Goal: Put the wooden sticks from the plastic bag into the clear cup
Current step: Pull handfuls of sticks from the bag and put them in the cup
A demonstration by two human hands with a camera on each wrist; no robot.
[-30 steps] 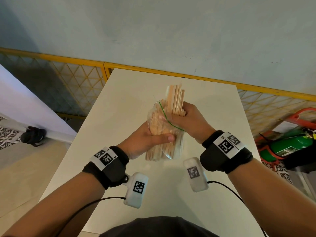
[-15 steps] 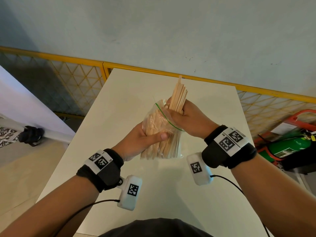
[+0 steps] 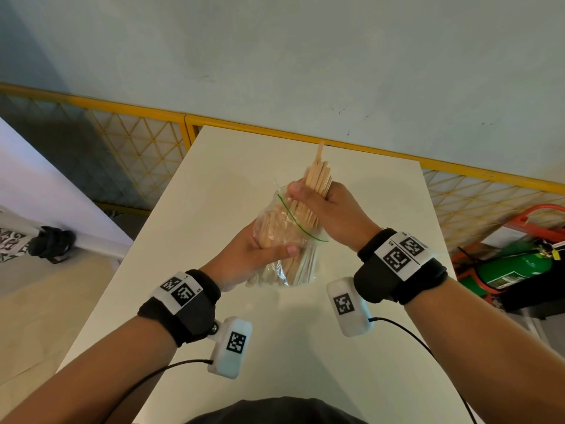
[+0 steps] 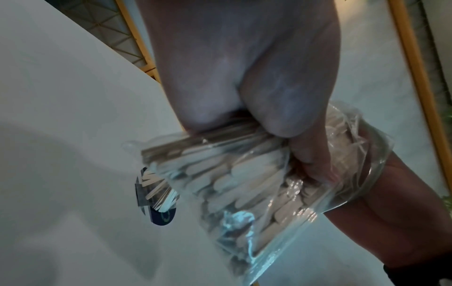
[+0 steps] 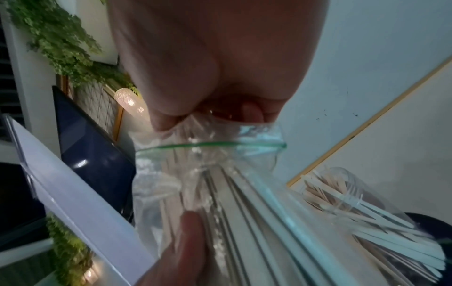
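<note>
Over the white table (image 3: pixel 244 166) my left hand (image 3: pixel 260 255) grips a clear plastic bag (image 3: pixel 284 228) of wooden sticks around its middle. My right hand (image 3: pixel 324 206) grips a bundle of sticks (image 3: pixel 319 175) that pokes up out of the bag's green-lined mouth. The bag (image 4: pixel 257 183) fills the left wrist view, packed with flat sticks. In the right wrist view the clear cup (image 5: pixel 342 191) stands on the table behind the bag (image 5: pixel 210 144), with several sticks in it. The cup (image 4: pixel 156 193) also shows below the bag in the left wrist view. It is hidden in the head view.
A yellow mesh fence (image 3: pixel 137 154) runs behind the table's far edge. A green fire extinguisher (image 3: pixel 513 267) lies on the floor to the right. Another white tabletop (image 3: pixel 46 185) stands to the left. Cables trail from both wrist cameras.
My right hand has drawn the stick bundle further up out of the bag and tilted it right. One stick now pokes above the rest. My left hand keeps its grip on the bag.
</note>
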